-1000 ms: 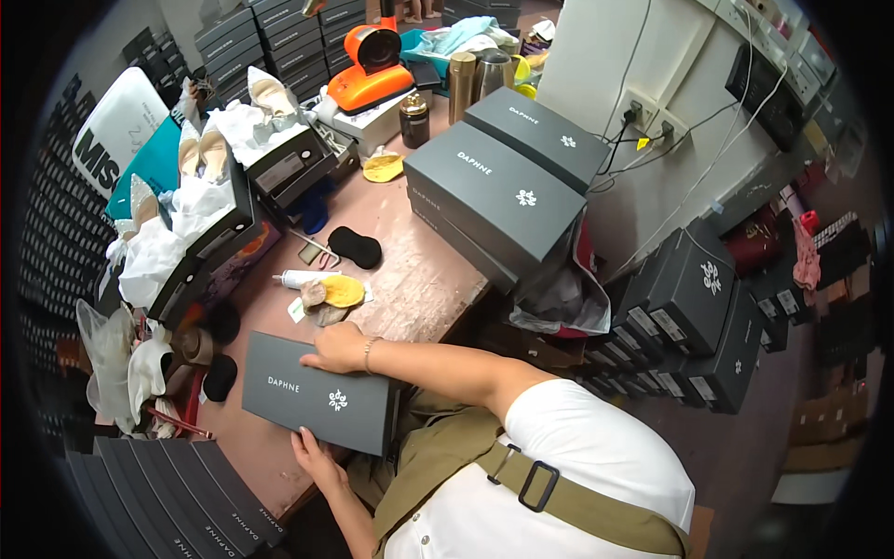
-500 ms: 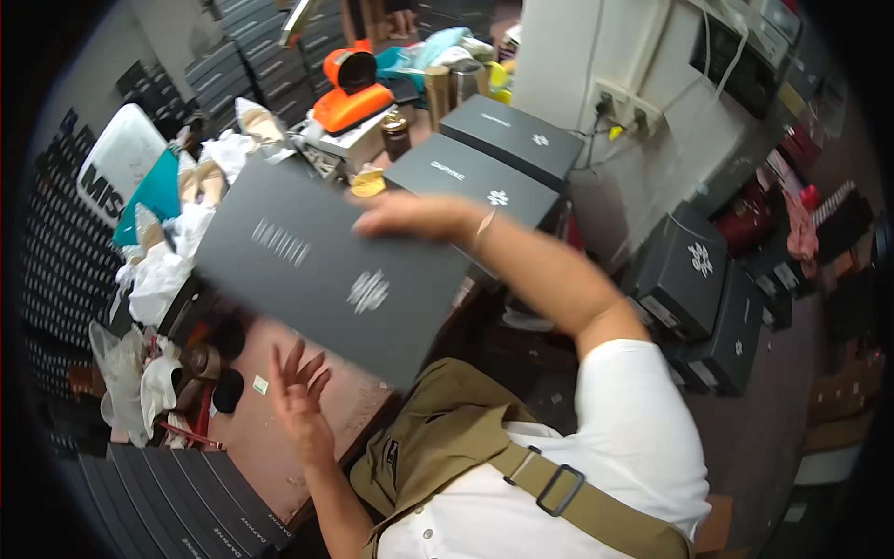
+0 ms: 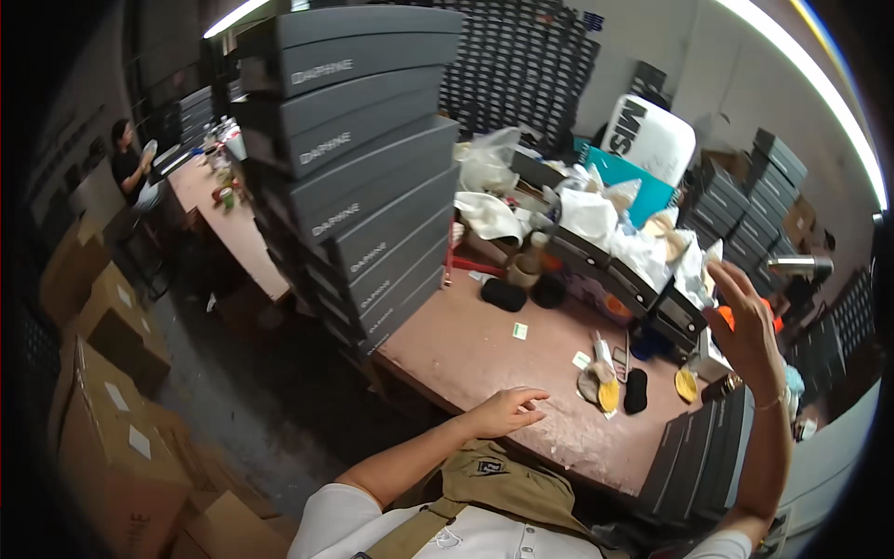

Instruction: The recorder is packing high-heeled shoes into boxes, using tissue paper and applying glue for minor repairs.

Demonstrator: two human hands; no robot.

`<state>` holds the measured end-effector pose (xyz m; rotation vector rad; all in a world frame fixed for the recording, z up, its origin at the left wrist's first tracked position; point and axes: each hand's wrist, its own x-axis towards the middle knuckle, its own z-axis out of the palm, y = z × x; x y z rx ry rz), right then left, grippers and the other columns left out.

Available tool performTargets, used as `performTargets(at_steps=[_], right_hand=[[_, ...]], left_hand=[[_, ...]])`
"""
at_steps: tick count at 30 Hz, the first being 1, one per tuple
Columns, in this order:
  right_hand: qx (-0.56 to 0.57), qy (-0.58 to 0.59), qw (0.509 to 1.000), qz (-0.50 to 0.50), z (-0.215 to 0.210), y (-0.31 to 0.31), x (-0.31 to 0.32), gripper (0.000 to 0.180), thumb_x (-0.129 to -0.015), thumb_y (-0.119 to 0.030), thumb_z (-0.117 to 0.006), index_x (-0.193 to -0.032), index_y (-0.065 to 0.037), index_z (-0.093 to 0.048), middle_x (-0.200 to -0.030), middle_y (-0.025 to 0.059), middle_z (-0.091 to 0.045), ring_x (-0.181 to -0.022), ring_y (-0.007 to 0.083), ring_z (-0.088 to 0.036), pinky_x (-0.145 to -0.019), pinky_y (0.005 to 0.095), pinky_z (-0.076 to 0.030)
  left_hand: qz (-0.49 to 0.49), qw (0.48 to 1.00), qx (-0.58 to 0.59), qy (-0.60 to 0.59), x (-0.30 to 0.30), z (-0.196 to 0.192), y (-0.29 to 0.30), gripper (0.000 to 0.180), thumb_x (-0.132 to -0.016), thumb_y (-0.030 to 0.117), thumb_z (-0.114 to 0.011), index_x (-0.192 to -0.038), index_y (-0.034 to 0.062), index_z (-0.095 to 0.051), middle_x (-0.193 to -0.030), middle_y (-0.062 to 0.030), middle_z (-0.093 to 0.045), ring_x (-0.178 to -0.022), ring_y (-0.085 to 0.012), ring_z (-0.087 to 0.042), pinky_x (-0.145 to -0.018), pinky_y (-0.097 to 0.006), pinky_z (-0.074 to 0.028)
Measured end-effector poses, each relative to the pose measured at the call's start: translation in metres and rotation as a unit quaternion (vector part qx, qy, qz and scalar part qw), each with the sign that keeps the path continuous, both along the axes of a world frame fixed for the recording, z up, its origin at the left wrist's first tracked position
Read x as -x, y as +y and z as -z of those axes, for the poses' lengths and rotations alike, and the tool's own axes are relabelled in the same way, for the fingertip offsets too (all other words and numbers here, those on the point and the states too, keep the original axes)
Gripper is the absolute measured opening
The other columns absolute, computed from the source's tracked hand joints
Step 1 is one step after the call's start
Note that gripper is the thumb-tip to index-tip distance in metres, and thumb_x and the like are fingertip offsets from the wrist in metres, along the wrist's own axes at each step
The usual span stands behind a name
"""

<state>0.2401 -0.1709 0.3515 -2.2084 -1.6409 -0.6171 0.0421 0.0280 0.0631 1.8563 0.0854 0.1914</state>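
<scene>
My left hand (image 3: pixel 506 413) hovers at the front edge of the pinkish worktable (image 3: pixel 456 340); its fingers are loosely bent, apart and empty. Raised at the right, my right hand (image 3: pixel 751 335) holds nothing, with its fingers stretched out. Below and beside that hand stands a low stack of dark grey shoe boxes (image 3: pixel 694 452). On the tabletop between my hands lie a yellow round sponge (image 3: pixel 608 396), a black oval pad (image 3: pixel 636 391) and a white tube (image 3: pixel 602 350). A tall stack of grey shoe boxes (image 3: pixel 372 140) rises at the table's left end.
Open boxes with shoes and white tissue paper (image 3: pixel 589 216) line the table's far side, before a white board (image 3: pixel 649 140). Brown cartons (image 3: pixel 126 401) crowd the floor at left. A person (image 3: pixel 135 168) sits by another long table (image 3: pixel 219 200) farther back.
The grey shoe box has left my right hand, which is now raised and empty. My view has swung left, bringing the tall box stack and cartons into sight.
</scene>
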Motion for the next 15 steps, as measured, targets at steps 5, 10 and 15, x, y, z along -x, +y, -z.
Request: performTargets(at_steps=[5,10,15], right_hand=[[-0.098,-0.292,0.898,-0.315,-0.093,0.241,0.153,0.056,-0.074,-0.017,-0.075,-0.125,-0.011,-0.052,-0.13,0.0126,-0.047,-0.118,0.0317,-0.049,-0.095,0.0411,-0.045],[-0.118,-0.471,0.849,-0.208,-0.112,0.362,0.216,0.045,-0.081,-0.024,-0.064,-0.123,-0.016,-0.051,-0.133,0.0139,-0.045,-0.129,0.0356,-0.039,-0.102,0.057,-0.032],[-0.173,-0.492,0.815,-0.25,-0.114,0.385,0.199,0.024,-0.085,-0.018,-0.057,-0.108,-0.015,-0.06,-0.123,0.0141,-0.052,-0.115,0.0322,-0.048,-0.091,0.0491,-0.039]], left_hand=[[-0.045,0.998,0.013,-0.049,0.021,0.009,0.008,0.045,-0.09,0.025,-0.063,-0.13,0.005,-0.052,-0.106,-0.0136,-0.063,-0.092,-0.0188,-0.062,-0.081,-0.031,-0.05],[-0.017,0.997,-0.023,-0.076,0.024,0.035,-0.001,0.044,-0.089,0.026,-0.063,-0.126,0.003,-0.055,-0.106,-0.0188,-0.063,-0.091,-0.0264,-0.064,-0.081,-0.034,-0.051],[-0.046,0.998,-0.037,-0.021,0.05,0.042,0.014,0.043,-0.087,0.026,-0.064,-0.122,0.0026,-0.057,-0.106,-0.0224,-0.064,-0.09,-0.0329,-0.065,-0.08,-0.038,-0.052]])
